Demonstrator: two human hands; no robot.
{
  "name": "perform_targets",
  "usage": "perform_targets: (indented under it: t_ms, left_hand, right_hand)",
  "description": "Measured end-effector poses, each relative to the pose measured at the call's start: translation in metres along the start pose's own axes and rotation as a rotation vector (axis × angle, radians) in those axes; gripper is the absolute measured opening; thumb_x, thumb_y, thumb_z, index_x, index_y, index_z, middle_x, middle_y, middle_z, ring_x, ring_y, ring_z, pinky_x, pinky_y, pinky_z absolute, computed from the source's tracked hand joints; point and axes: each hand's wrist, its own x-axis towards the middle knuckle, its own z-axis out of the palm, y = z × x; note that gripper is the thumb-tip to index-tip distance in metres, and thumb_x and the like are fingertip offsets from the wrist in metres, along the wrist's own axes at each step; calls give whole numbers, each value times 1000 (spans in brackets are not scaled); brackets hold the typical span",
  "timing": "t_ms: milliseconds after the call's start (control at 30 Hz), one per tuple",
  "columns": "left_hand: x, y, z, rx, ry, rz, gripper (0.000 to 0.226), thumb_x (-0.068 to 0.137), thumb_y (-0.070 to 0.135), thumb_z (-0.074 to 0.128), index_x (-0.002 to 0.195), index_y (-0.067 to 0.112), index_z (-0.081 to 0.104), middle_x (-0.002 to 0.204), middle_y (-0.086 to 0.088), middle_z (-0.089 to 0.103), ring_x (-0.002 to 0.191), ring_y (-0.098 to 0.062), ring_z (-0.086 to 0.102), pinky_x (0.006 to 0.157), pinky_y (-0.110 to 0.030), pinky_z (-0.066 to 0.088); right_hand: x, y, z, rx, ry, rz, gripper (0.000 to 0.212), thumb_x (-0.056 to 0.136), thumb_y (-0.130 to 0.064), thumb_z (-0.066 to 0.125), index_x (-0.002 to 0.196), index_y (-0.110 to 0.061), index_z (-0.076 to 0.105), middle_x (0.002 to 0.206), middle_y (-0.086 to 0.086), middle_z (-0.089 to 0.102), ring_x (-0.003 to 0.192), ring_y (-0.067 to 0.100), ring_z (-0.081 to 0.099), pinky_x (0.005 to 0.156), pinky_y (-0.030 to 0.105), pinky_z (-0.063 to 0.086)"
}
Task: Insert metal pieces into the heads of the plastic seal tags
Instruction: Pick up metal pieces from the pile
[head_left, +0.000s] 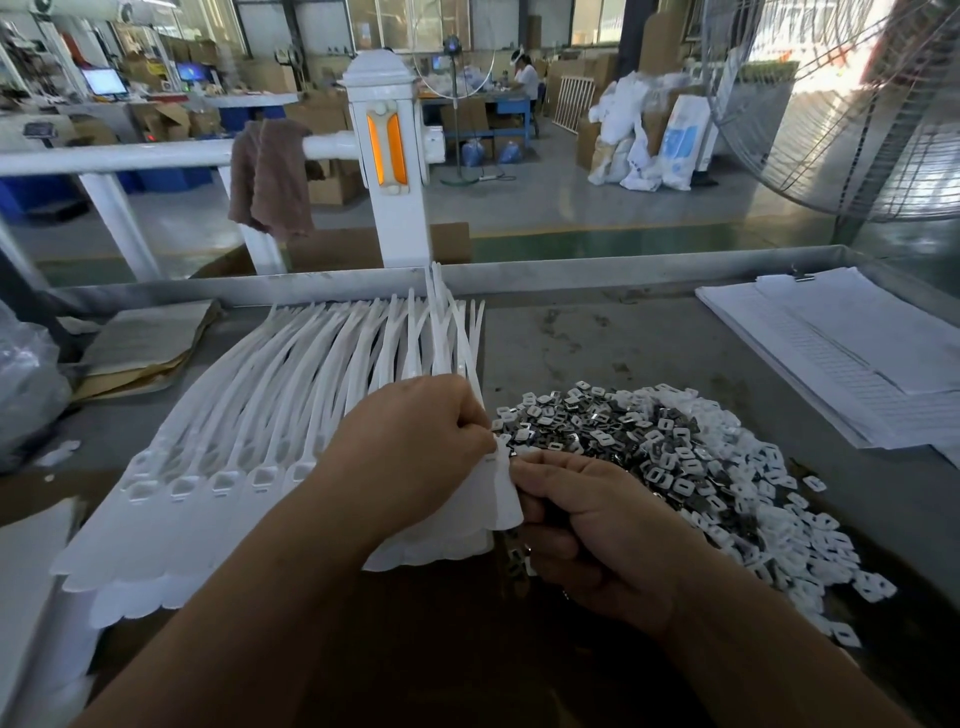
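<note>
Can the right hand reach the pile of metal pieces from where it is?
Probably yes: the pile of metal pieces lies just beyond the right hand, nothing between them, though its grip is busy on the seal tag.

One wide-angle view is given, worn on the head, aimed forward and down. The grip of the left hand (410, 457) on a seal tag (503, 499) is seen close; metal pieces (639, 441) are shown right of it, the bench rim (623, 271) beyond.

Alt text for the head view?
Two hands meet over a metal table: the left hand grips a white seal tag while the right hand, holding metal pieces, touches its head. Fanned tags lie left, a pile of pieces right.
</note>
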Motion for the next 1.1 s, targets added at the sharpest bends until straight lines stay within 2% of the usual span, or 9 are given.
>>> perform_targets:
  t_ms: [200, 333, 500, 633, 767, 933, 1100]
  left_hand:
    - [-5, -3, 1, 24, 44, 64, 10, 89, 37, 58, 79, 40, 59, 84, 18, 60, 79, 1, 54, 71, -25, 45]
    - [-13, -10, 0, 37, 53, 135, 20, 92, 37, 51, 97, 41, 70, 95, 20, 57, 85, 1, 53, 71, -10, 35]
    - [-24, -16, 1, 45, 107, 186, 27, 94, 27, 52, 112, 38, 69, 99, 26, 47, 85, 7, 46, 70, -3, 32]
    - [-28, -16, 3, 40, 131, 187, 25, 93, 21, 54, 109, 32, 71, 99, 23, 48, 82, 8, 44, 69, -3, 31]
    - [-30, -14, 2, 69, 124, 225, 24, 91, 17, 60, 105, 28, 74, 100, 11, 59, 86, -3, 53, 72, -6, 30]
    - [-30, -13, 3, 121, 135, 234, 23, 91, 17, 59, 108, 24, 74, 101, 6, 63, 89, -10, 59, 75, -22, 45]
    - [-32, -12, 4, 54, 178, 193, 26, 92, 13, 55, 112, 20, 71, 107, 6, 63, 92, -9, 60, 76, -18, 42]
  right_hand:
    - [-1, -1, 1, 13, -4, 2, 18, 102, -13, 49, 84, -9, 50, 64, 2, 48, 37, 7, 32, 30, 14, 22]
    - [-1, -1, 1, 22, 1, 2, 20, 102, -13, 49, 82, -9, 51, 63, 2, 48, 36, 7, 31, 31, 13, 21]
    - [-1, -1, 1, 36, 10, 9, 20, 101, -13, 50, 81, -10, 53, 63, 2, 48, 37, 7, 31, 32, 13, 21]
    - [-1, -1, 1, 51, 6, 21, 19, 101, -13, 50, 83, -10, 53, 65, 2, 47, 39, 7, 31, 31, 13, 21]
    - [-1, -1, 3, 55, 18, 17, 18, 100, -13, 51, 82, -10, 52, 64, 2, 48, 38, 7, 32, 32, 13, 19]
    - [-2, -2, 4, 61, 11, 16, 18, 100, -12, 50, 82, -9, 53, 64, 3, 47, 38, 6, 31, 32, 13, 17]
    - [-4, -4, 5, 38, 2, 41, 23, 99, -19, 50, 79, -12, 59, 66, 1, 45, 41, 6, 30, 33, 15, 15]
